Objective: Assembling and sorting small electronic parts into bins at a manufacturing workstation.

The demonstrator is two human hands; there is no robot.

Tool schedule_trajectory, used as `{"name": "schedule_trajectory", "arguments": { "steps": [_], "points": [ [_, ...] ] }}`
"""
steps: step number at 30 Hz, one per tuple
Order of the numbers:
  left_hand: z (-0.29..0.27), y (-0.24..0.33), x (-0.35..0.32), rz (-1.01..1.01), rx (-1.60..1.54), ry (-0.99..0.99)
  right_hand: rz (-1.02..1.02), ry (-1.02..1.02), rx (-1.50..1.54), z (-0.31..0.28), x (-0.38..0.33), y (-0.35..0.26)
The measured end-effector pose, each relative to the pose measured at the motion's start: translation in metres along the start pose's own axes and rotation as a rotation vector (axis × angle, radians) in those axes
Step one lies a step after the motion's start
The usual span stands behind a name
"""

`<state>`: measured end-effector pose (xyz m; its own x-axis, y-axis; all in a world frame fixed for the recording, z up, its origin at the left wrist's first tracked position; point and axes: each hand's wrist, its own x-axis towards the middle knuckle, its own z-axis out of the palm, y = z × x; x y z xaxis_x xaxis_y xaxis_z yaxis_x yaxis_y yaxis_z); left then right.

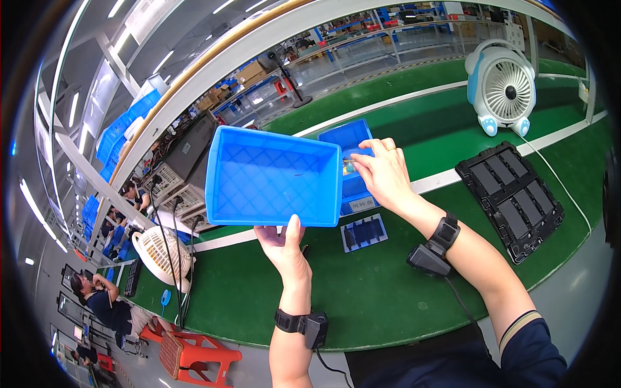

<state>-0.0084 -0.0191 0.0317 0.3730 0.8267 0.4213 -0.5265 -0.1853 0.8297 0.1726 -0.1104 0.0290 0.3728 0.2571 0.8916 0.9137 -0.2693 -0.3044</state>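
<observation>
My left hand (pixel 283 251) grips the lower edge of a blue plastic bin (pixel 274 174), thumb on its front. The bin is tilted so that its inside faces me, with a few small dark marks or bits on the bottom. Behind its right side stands a second blue bin (pixel 344 134), partly hidden, with a pale label on its near side. Over that bin my right hand (pixel 388 173) has thumb and forefinger drawn together by a small yellowish thing, too small to name. A flat white-edged plate with dark strips (pixel 363 233) lies on the green table below.
A black tray with dark rectangular pieces (pixel 511 197) lies at the right. A white-and-blue fan (pixel 508 87) stands behind it, its cord trailing across the green tabletop (pixel 381 291). Another fan (pixel 162 255) and hanging cables are at the left. Red stools (pixel 200 359) and a seated person (pixel 107 304) are beyond.
</observation>
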Motion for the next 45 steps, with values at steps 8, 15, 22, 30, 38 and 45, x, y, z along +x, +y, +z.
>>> {"name": "schedule_trajectory", "arguments": {
  "steps": [8, 15, 22, 30, 38, 45],
  "points": [
    [0.0, -0.003, 0.002, -0.003, -0.051, -0.041, 0.092, -0.06, 0.268, -0.012, 0.009, 0.005],
    [-0.01, -0.008, 0.003, -0.131, -0.093, -0.183, 0.496, -0.586, 0.764, -0.064, 0.04, -0.004],
    [-0.013, -0.017, 0.002, -0.109, -0.11, -0.352, 0.205, -0.653, 0.638, -0.074, 0.028, -0.004],
    [-0.006, -0.023, 0.001, 0.048, 0.349, -0.451, 0.362, -0.251, 0.104, -0.12, 0.056, 0.066],
    [-0.007, -0.052, 0.0, 0.008, 0.618, -0.73, 0.653, -0.474, -0.521, -0.113, 0.031, 0.144],
    [-0.003, -0.055, -0.007, -0.014, 0.626, -0.78, 0.714, -0.592, -0.382, -0.069, 0.003, 0.129]
  ]
}}
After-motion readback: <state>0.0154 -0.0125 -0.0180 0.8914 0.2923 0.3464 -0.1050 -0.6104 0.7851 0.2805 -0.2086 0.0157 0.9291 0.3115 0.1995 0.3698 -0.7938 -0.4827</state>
